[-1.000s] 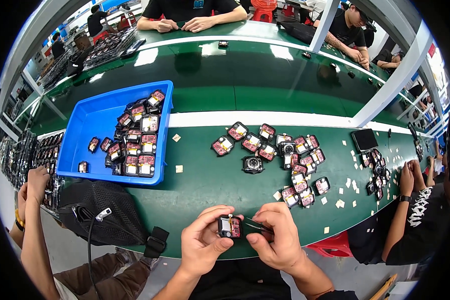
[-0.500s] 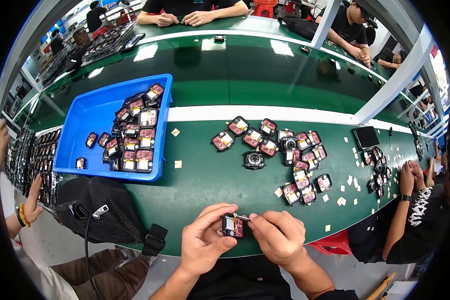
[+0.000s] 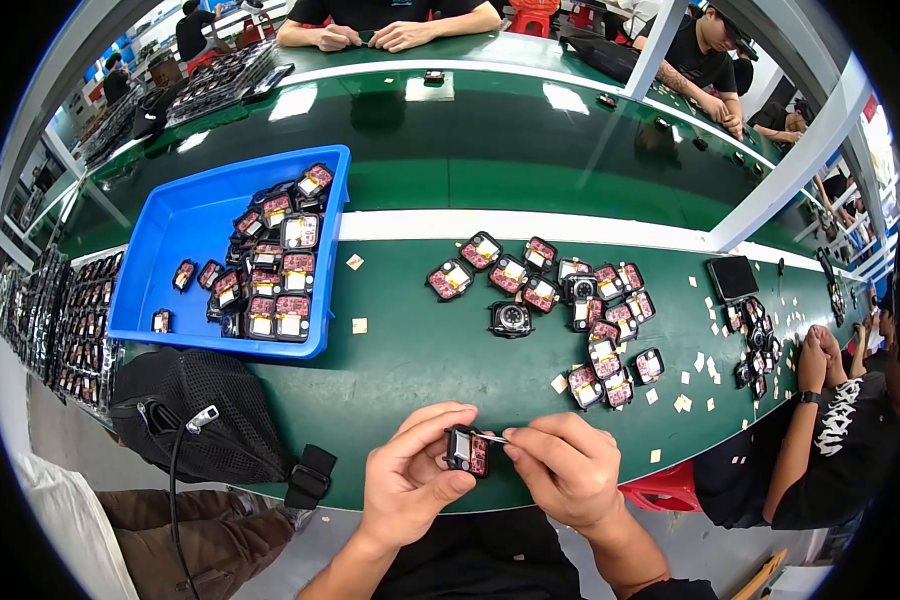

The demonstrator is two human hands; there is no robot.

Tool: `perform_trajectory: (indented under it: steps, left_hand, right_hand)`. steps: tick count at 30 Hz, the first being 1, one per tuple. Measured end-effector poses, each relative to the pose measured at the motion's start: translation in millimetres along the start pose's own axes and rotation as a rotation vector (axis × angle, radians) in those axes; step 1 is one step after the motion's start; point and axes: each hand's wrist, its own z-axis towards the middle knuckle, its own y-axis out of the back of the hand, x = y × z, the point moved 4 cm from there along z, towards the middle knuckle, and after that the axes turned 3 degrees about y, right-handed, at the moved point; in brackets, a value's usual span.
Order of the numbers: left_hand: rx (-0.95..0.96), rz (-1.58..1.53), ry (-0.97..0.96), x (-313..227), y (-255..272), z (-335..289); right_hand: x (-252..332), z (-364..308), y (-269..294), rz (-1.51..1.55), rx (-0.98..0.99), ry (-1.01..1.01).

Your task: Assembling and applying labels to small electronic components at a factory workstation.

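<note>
My left hand grips an open watch case by its edges, above the near edge of the green table. Red circuit board, a pale rectangular part and a yellow strip show inside the case. My right hand pinches a slim pointed metal tool whose tip reaches the case's upper right edge. Most of the tool is hidden by the fingers, so its exact kind cannot be made out. Beyond my hands lies a loose group of similar open watch cases, and one case shows a round sensor face.
A blue bin with many more cases stands at left. In front of it sits a black mesh bag with a cable. Small pale squares are scattered at right, near another person's hands. A white post rises at far right.
My right hand and the tool have shifted slightly right, showing more of the tip. The hands of the person at far left have left the view.
</note>
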Motion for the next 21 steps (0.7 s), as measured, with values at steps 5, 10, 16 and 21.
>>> perform_trajectory:
  steps: [5, 10, 16, 21]
  left_hand:
    - [0.012, 0.025, 0.005, -1.5, -0.4, 0.4]
    - [0.009, 0.028, -0.001, -2.0, 0.2, 1.3]
    - [0.028, 0.005, 0.013, -3.0, -1.6, 1.8]
    - [0.037, 0.026, 0.026, -3.3, -1.5, 2.0]
  right_hand:
    - [-0.1, -0.1, -1.2, 0.035, 0.000, -0.025]
    - [1.1, -0.2, 1.0, 0.013, -0.001, -0.016]
    - [-3.4, 0.7, 1.1, 0.049, 0.011, -0.015]
    - [-3.3, -3.2, -2.1, 0.010, -0.010, 0.010]
